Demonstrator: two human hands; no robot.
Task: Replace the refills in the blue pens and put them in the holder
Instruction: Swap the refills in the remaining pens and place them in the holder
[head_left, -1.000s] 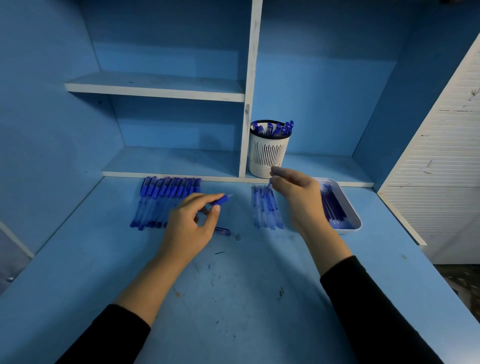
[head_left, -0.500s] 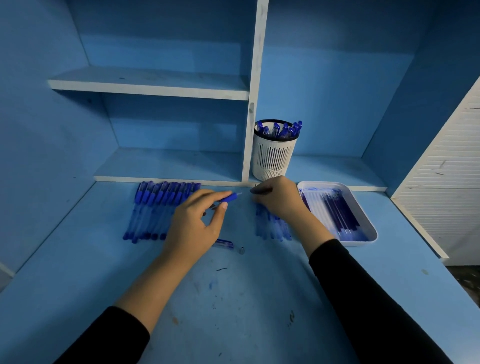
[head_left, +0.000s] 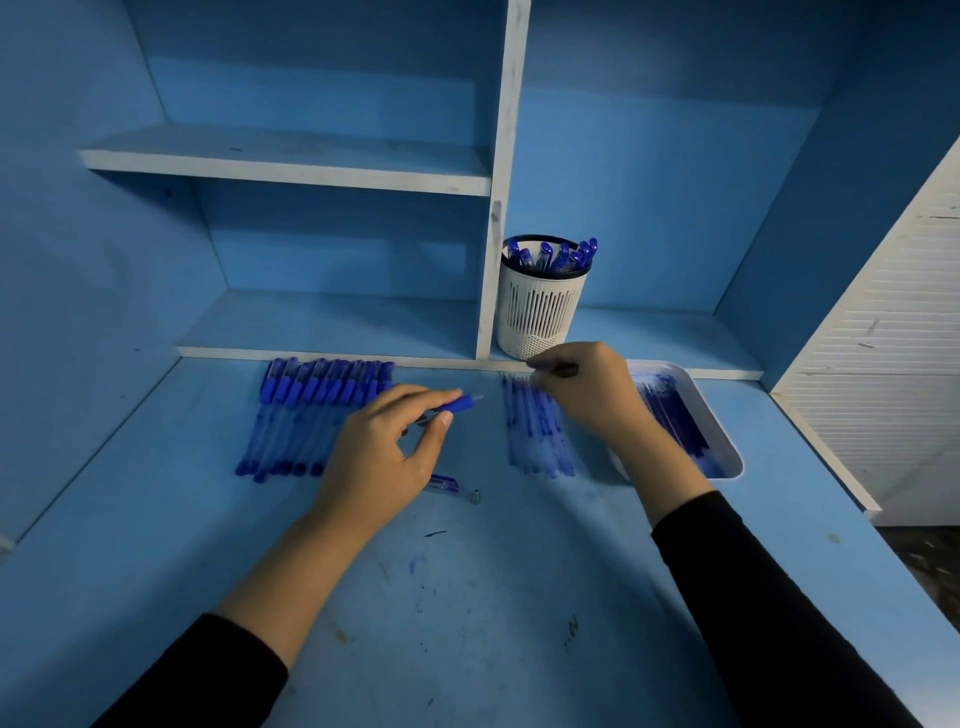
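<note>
My left hand (head_left: 382, 457) pinches a blue pen barrel (head_left: 457, 404) between thumb and forefinger, tip pointing right. My right hand (head_left: 587, 387) hovers over the far end of a row of refills (head_left: 537, 431) lying on the desk, fingers pinched on a thin refill (head_left: 563, 370). A row of capped blue pens (head_left: 311, 410) lies to the left. A white slotted holder (head_left: 540, 306) with several blue pens stands on the low shelf behind. A pen cap (head_left: 441, 486) and a small metal tip (head_left: 474, 497) lie below my left hand.
A white tray (head_left: 727, 441) with used refills sits right of my right hand. A white vertical divider (head_left: 493, 260) and shelves rise behind the desk. A white louvred panel (head_left: 893, 364) bounds the right side. The desk surface (head_left: 467, 597) carries ink marks.
My right hand has come back from the tray to the far end of the refill row and pinched a refill. My left hand has barely moved.
</note>
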